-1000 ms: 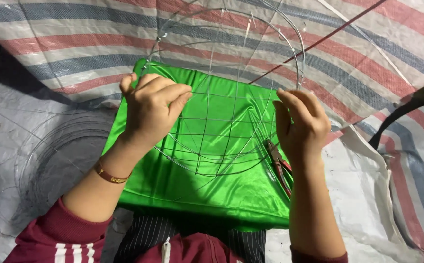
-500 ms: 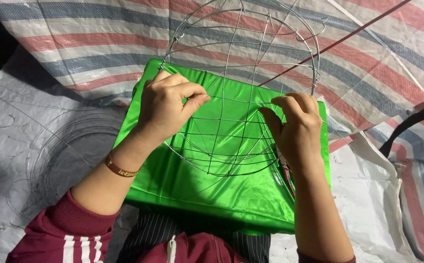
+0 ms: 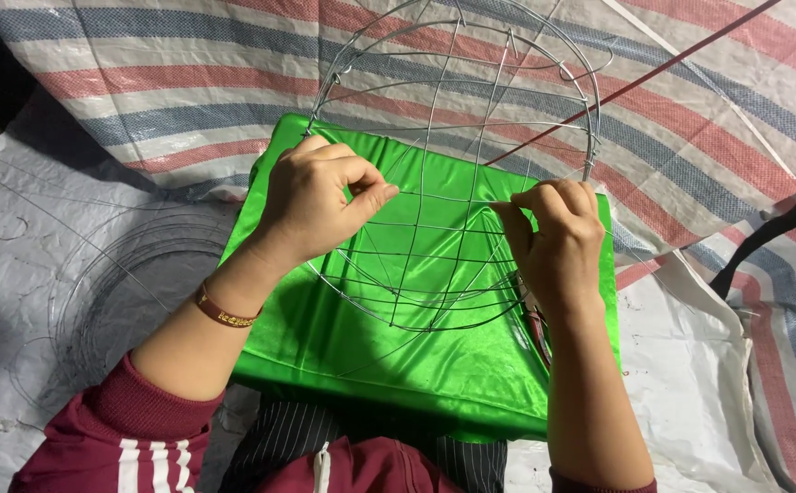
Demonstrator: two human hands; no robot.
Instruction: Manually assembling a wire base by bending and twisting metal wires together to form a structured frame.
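Green shiny cloth over the lap, round silver wire basket frame on it, left hand pinching a wire, right hand gripping another, pliers perhaps beneath.

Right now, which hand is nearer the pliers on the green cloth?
Right. The right hand sits just above the pliers, which peek out beside its wrist. The left hand grips the wire frame across the cloth.

1. The wire frame sits further up and right in view than a second ago, its dome more fully seen
2. The left hand has gone from a flat grasp to a thumb-and-finger pinch on a wire
3. The right hand has slid inward, now covering the pliers
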